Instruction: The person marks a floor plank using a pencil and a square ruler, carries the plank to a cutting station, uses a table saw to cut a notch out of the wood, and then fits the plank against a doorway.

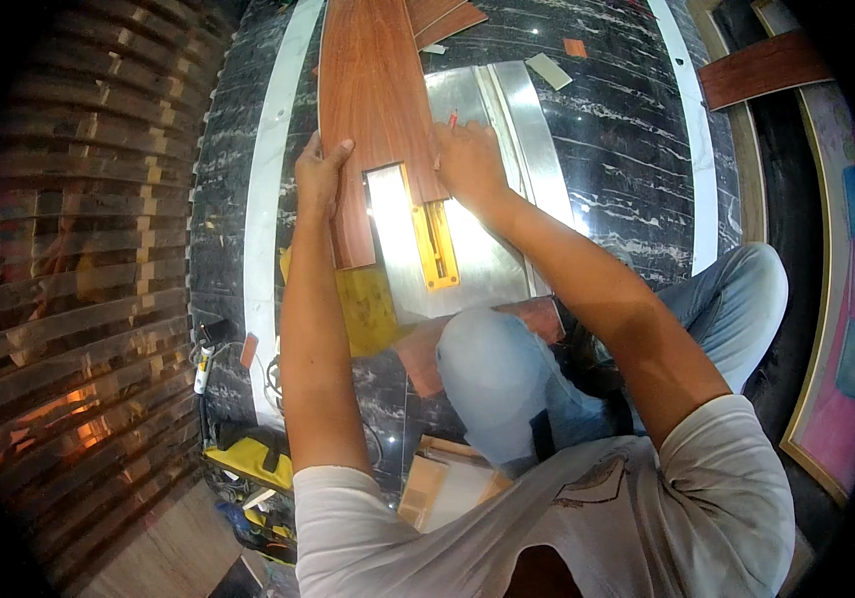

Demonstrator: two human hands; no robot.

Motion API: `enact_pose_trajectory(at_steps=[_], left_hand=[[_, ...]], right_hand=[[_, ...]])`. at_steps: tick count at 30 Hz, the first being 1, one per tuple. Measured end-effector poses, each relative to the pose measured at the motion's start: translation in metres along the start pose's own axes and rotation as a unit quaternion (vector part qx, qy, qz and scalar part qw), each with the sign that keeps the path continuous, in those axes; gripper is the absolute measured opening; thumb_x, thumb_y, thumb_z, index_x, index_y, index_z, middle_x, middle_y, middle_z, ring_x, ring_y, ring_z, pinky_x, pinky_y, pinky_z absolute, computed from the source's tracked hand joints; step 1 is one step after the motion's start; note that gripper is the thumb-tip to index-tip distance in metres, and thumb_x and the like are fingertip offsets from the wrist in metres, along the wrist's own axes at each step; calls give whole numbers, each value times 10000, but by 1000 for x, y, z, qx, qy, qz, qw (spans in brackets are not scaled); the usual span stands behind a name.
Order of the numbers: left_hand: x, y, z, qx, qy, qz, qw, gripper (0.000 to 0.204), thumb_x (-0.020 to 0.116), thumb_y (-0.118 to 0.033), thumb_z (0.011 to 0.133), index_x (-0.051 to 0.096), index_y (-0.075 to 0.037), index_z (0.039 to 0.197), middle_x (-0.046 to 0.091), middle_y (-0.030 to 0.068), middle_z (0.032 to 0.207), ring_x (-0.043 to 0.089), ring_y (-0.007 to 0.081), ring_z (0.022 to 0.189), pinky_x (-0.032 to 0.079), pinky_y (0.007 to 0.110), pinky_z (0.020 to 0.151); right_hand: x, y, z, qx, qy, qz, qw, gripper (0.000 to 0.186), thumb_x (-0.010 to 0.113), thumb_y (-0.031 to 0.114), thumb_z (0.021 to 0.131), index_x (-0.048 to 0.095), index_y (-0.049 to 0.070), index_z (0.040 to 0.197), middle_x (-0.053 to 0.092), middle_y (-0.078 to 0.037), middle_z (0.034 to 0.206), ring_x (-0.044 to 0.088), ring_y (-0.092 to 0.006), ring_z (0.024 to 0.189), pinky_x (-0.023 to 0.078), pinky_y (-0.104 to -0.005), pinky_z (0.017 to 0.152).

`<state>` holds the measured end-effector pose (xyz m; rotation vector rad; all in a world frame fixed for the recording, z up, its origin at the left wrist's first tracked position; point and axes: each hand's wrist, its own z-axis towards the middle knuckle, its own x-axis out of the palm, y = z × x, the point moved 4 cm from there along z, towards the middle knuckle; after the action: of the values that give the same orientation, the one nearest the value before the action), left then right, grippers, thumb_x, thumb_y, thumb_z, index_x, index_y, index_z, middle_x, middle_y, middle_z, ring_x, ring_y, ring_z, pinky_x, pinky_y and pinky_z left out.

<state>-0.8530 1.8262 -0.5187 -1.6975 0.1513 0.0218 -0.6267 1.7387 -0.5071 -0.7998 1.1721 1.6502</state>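
Observation:
A reddish-brown wood-grain floor plank (376,85) lies lengthwise in front of me, with a rectangular notch cut into its near end. My left hand (321,177) is closed on the plank's left edge, thumb on top. On the opposite edge, my right hand (471,167) grips near the notch, its fingers partly hidden. A small red-tipped stick (453,119) shows by the right fingers; its kind is unclear. Beneath the plank is a shiny metal saw table (492,110) with a yellow slotted insert (437,267). Whether a blade stands in the slot, I cannot tell.
Plank offcuts (452,22) and a pale scrap (548,71) lie on the dark marbled floor (607,149). A yellow tool bag (248,456) is at lower left, near a white-and-black tube (204,371). Another plank (766,70) lies far right, above a framed panel (826,419). Slatted wood lines the left.

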Motion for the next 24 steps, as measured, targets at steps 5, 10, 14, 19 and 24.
enact_pose_trajectory(at_steps=[5, 10, 14, 19, 24], left_hand=[[-7, 7, -2, 0, 1, 14, 1000, 618, 750, -78, 901, 495, 131, 1424, 667, 211, 1274, 680, 232, 1067, 562, 320, 880], [-10, 18, -2, 11, 2, 17, 1000, 646, 754, -90, 899, 480, 132, 1440, 658, 217, 1298, 675, 241, 1085, 545, 316, 924], [-13, 22, -2, 17, 16, 28, 999, 664, 784, -164, 913, 487, 101, 1445, 649, 214, 1298, 664, 246, 1101, 544, 327, 955], [-10, 21, -9, 13, 12, 2, 1000, 635, 746, -85, 905, 475, 146, 1431, 638, 225, 1334, 645, 250, 1161, 512, 316, 988], [-10, 17, -12, 0, 10, 23, 1000, 692, 757, -87, 902, 431, 154, 1463, 626, 230, 1352, 642, 254, 1168, 512, 316, 992]], right_hand=[[-1, 3, -5, -2, -2, 8, 1000, 143, 676, 115, 803, 639, 75, 936, 696, -129, 865, 618, -325, 894, 417, -464, 817], [0, 4, -11, 6, 8, 20, 1000, 113, 648, 95, 820, 629, 73, 929, 693, -139, 884, 612, -337, 915, 413, -466, 830], [0, 5, -14, -8, -19, -14, 1000, 161, 705, 154, 801, 666, 98, 946, 698, -104, 826, 619, -295, 849, 404, -440, 783], [-2, 6, -19, -10, -28, -5, 1000, 185, 700, 158, 816, 683, 90, 987, 704, -101, 829, 616, -287, 873, 400, -438, 788], [-2, 6, -20, 0, -8, 6, 1000, 165, 669, 125, 823, 650, 90, 982, 708, -118, 876, 618, -310, 918, 408, -450, 832]])
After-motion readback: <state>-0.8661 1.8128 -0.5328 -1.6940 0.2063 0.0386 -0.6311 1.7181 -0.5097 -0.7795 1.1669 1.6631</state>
